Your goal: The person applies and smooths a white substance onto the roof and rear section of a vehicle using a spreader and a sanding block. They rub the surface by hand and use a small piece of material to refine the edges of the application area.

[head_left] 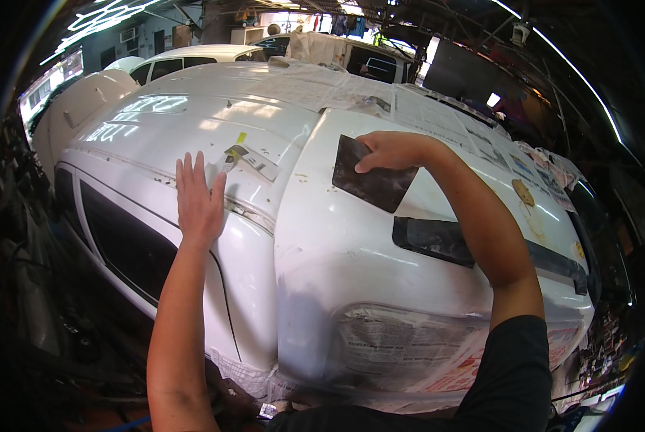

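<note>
My left hand lies flat with its fingers stretched out at the roof edge of a white vehicle, above the dark side window. It holds nothing. My right hand pinches the upper edge of a dark, smudged sheet that looks like sandpaper, its thumb on top. The sheet lies against the white curved panel to the right of the roof seam. Some fingers are hidden by the hand and sheet. Between my hands, a small pale flat piece with yellow and dark parts rests on the roof.
Newspaper covers the panel's lower near part; more newspaper sheets lie across its far side. Near my right forearm is a dark rectangular piece. A tan block sits farther right. Other vehicles stand behind.
</note>
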The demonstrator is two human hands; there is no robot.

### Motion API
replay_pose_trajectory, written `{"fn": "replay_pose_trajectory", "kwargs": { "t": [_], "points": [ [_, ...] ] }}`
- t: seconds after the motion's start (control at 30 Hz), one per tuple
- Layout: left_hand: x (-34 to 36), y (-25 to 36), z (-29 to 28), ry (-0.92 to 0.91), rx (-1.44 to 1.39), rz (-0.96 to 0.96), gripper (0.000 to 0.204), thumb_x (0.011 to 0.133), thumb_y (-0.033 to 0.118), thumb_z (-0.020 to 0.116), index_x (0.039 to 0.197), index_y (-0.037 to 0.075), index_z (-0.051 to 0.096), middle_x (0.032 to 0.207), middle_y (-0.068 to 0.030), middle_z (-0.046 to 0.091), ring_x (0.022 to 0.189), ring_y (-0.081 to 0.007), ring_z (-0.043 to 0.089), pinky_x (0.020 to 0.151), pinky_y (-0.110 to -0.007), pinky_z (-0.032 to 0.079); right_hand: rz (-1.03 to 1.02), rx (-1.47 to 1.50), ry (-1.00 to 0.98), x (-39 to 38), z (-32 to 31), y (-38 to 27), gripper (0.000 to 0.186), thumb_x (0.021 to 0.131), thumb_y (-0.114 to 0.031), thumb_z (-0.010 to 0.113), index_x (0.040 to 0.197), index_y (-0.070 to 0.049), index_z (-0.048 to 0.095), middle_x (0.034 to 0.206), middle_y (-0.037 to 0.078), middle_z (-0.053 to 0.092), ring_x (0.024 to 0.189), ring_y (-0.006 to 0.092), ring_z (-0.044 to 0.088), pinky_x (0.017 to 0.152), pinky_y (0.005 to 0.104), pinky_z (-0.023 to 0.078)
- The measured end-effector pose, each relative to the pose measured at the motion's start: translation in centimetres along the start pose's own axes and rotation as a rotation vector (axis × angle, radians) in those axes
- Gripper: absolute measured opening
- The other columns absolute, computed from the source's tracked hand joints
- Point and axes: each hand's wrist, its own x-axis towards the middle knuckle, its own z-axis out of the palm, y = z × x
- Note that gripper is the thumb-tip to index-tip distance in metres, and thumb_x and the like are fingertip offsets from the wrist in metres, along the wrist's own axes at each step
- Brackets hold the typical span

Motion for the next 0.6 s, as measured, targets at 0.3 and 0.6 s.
{"fn": "replay_pose_trajectory", "kwargs": {
  "t": [0.3,0.6],
  "points": [
    [0.3,-0.3,0.0,-0.002,0.014,0.005,0.066,0.108,0.043,0.047,0.160,0.004,0.035,0.168,-0.0232,0.025,0.158,-0.0407,0.016,0.127,-0.050,0.022,0.003,0.010,-0.018,0.3,0.0,-0.1,0.042,0.092,-0.027,0.071,0.128,-0.005,0.064,0.110,0.008,0.073,0.096,0.0184,0.068,0.089,0.0345,0.053],
    [0.2,-0.3,0.1,-0.001,0.007,0.002,0.066,0.108,0.044,0.046,0.160,0.004,0.034,0.168,-0.0230,0.026,0.158,-0.0410,0.017,0.126,-0.050,0.023,0.024,-0.004,-0.017,0.6,-0.2,-0.4,0.041,0.091,-0.027,0.071,0.126,-0.005,0.065,0.108,0.007,0.073,0.096,0.0172,0.068,0.089,0.0345,0.054]
  ]
}}
